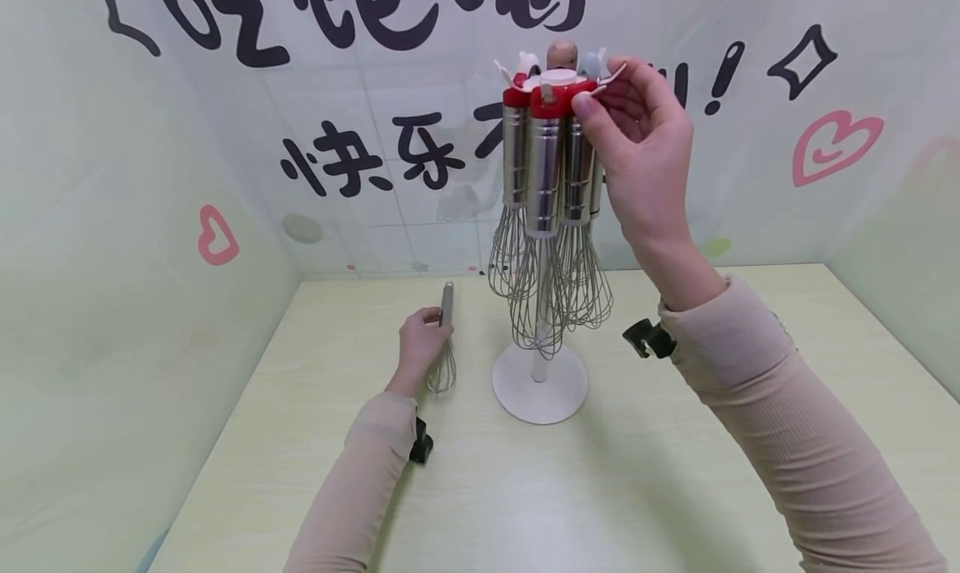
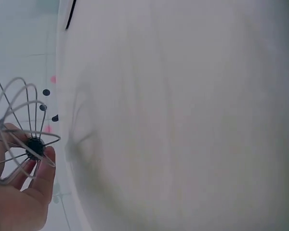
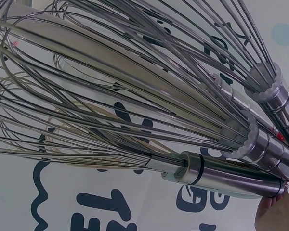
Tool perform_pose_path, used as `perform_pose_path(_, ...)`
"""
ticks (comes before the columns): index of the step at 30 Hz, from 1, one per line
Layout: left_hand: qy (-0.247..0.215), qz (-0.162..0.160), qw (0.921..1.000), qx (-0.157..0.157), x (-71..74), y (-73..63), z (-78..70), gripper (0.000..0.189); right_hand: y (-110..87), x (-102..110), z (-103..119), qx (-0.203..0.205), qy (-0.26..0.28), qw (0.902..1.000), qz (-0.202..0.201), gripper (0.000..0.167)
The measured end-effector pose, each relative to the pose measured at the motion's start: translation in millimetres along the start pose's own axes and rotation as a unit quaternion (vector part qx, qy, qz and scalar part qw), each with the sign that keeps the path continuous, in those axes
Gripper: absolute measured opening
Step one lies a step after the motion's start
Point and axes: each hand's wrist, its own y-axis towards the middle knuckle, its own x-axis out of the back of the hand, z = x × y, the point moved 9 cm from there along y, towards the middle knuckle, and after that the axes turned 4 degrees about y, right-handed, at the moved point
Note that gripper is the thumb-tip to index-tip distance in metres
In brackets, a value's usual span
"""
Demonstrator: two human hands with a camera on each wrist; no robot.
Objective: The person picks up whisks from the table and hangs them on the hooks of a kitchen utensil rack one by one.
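My left hand (image 1: 423, 339) grips a small wire whisk (image 1: 447, 304) by its grey handle, low at the table left of the rack; in the left wrist view its wire loops (image 2: 26, 103) stand in front of the fingers. My right hand (image 1: 648, 135) is up at the top of a white utensil rack (image 1: 540, 402), thumb and fingers pinching at its hooks. Several larger whisks with steel handles (image 1: 543, 173) and red tops hang around the rack, wire ends down. In the right wrist view, fingertips (image 3: 265, 204) are by the end of one steel handle (image 3: 236, 175).
The rack's round base stands on a pale wooden table (image 1: 450, 490). Behind it hangs a white printed cloth (image 1: 420, 72) with black lettering and hearts. A pale side wall (image 1: 112, 306) borders the table on the left. Each sleeve carries a black clip (image 1: 649, 339).
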Motion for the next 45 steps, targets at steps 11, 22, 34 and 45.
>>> perform_pose_path(11, -0.094, -0.04, 0.9948, -0.003, 23.8, -1.5, -18.8, 0.05, -0.2, -0.6, 0.1, -0.009, 0.001, 1.0, -0.001, 0.027)
perform_pose_path(22, -0.165, -0.069, 0.9836, -0.02, 50.3, -3.1, -49.7, 0.051, -0.5, -0.3, 0.0, -0.009, 0.0, 1.0, -0.002, 0.028)
perform_pose_path(34, -0.195, -0.086, 0.9759, -0.049, 68.6, -9.2, -76.2, 0.05, -0.4, -0.2, 0.3, -0.007, -0.003, 1.0, -0.001, 0.028)
perform_pose_path(45, -0.205, -0.106, 0.971, -0.065, 80.5, -17.6, -96.3, 0.046, -0.1, -0.1, -0.1, -0.011, 0.0, 0.9999, -0.002, 0.027)
